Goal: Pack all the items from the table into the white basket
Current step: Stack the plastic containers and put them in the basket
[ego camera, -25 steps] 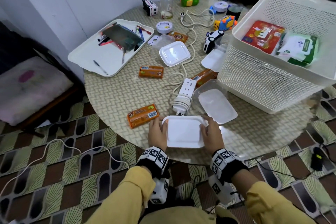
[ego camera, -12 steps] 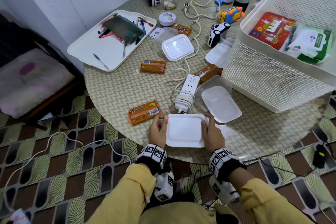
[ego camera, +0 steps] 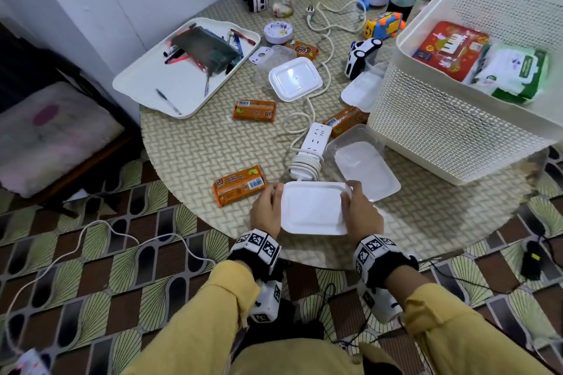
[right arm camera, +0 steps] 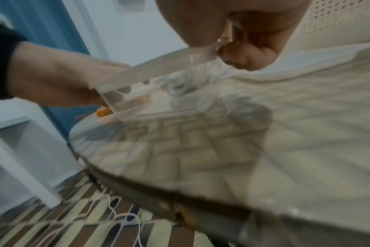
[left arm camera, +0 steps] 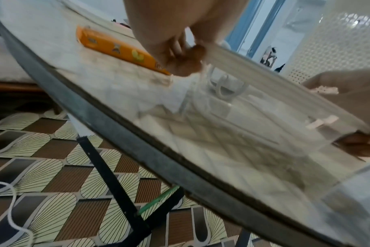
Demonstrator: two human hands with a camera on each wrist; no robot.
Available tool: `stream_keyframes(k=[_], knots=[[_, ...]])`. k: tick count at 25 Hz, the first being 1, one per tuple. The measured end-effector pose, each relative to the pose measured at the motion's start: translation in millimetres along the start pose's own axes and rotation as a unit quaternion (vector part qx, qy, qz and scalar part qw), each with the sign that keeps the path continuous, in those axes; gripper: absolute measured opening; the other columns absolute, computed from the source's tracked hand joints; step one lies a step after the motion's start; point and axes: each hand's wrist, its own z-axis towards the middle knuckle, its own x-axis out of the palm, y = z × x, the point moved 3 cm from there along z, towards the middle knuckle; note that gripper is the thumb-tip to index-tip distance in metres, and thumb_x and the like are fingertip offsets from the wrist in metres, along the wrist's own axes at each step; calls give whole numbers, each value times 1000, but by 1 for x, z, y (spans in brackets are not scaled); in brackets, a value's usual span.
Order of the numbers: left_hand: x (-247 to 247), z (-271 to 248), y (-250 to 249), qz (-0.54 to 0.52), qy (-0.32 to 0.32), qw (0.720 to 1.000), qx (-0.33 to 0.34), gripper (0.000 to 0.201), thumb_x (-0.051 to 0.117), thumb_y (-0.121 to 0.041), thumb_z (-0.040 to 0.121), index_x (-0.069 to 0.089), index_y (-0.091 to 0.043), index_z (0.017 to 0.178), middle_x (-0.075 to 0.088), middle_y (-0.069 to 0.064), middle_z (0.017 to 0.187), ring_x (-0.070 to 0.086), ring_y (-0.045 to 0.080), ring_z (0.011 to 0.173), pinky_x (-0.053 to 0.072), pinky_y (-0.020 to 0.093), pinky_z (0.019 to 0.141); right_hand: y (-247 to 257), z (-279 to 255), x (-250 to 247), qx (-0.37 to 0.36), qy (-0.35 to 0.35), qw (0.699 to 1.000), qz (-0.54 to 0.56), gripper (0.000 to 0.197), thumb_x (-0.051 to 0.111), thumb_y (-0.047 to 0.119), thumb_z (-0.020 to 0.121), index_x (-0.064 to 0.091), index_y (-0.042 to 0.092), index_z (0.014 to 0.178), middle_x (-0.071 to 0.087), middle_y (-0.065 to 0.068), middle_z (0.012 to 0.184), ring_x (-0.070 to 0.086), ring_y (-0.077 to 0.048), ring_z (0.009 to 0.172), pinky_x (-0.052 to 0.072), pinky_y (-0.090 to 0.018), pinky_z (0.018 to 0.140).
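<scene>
A clear plastic container with a white lid (ego camera: 313,207) is at the table's front edge, held from both sides. My left hand (ego camera: 273,201) grips its left end and my right hand (ego camera: 355,202) grips its right end, thumbs on the lid. In the left wrist view my left hand's fingers (left arm camera: 180,55) curl at the container's (left arm camera: 264,103) corner. The right wrist view shows the container (right arm camera: 150,80) between both hands. I cannot tell whether it still touches the table. The white basket (ego camera: 457,131) stands at the right and holds a red packet (ego camera: 451,49) and wipes (ego camera: 511,73).
An orange packet (ego camera: 239,184) lies just left of my left hand. A power strip (ego camera: 310,146) with its cord and an open container (ego camera: 365,164) lie just behind. Further back are more orange packets, lidded containers, toy cars and a white tray (ego camera: 152,85) of pens.
Both hands keep their grip on the lidded container, which hardly shifts from the front edge. The head view has moved a little.
</scene>
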Motion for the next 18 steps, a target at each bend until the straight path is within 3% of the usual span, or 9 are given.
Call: stream_keyframes(k=[3, 5, 8, 12, 14, 18], knots=[[3, -4, -9, -19, 40, 999, 11, 31, 41, -39, 99, 56, -18, 116, 65, 2, 100, 62, 21, 90, 50, 36, 78, -19, 3, -17, 17, -24, 998, 53, 34, 36, 26, 100, 37, 14, 132, 56, -16, 123, 57, -36, 105, 43, -43, 81], [6, -5, -25, 0, 11, 998, 66, 26, 49, -27, 97, 57, -14, 117, 58, 2, 111, 58, 17, 98, 49, 35, 86, -29, 5, -28, 24, -49, 997, 60, 35, 39, 26, 100, 41, 10, 131, 48, -18, 130, 55, -37, 107, 43, -44, 83], [16, 7, -60, -31, -3, 993, 113, 24, 54, -14, 93, 58, -8, 116, 55, 4, 112, 53, 14, 99, 43, 26, 89, -32, 20, -43, 39, -80, 991, 99, 33, 42, 25, 98, 47, 8, 126, 46, -19, 127, 56, -36, 102, 43, -43, 87], [52, 37, -94, -86, 101, 990, 41, 34, 60, -21, 91, 54, -9, 122, 60, 4, 104, 58, 19, 93, 48, 32, 86, -30, 60, -64, 28, -91, 988, 119, 33, 51, 19, 94, 49, 0, 121, 54, -25, 117, 55, -40, 104, 45, -45, 89], [71, 47, -93, -72, 137, 988, 9, 41, 66, -31, 87, 54, -9, 119, 64, 7, 105, 61, 24, 98, 50, 39, 90, -26, 77, -73, 5, -72, 992, 106, 40, 55, 17, 92, 48, -1, 126, 51, -25, 124, 52, -39, 113, 41, -42, 96], [93, 61, -80, -8, 124, 992, -14, 54, 73, -44, 78, 57, -6, 113, 67, 11, 108, 63, 28, 100, 51, 43, 88, -23, 109, -82, -30, -25, 996, 78, 54, 60, 18, 90, 40, 4, 137, 44, -20, 136, 40, -34, 129, 32, -36, 104]])
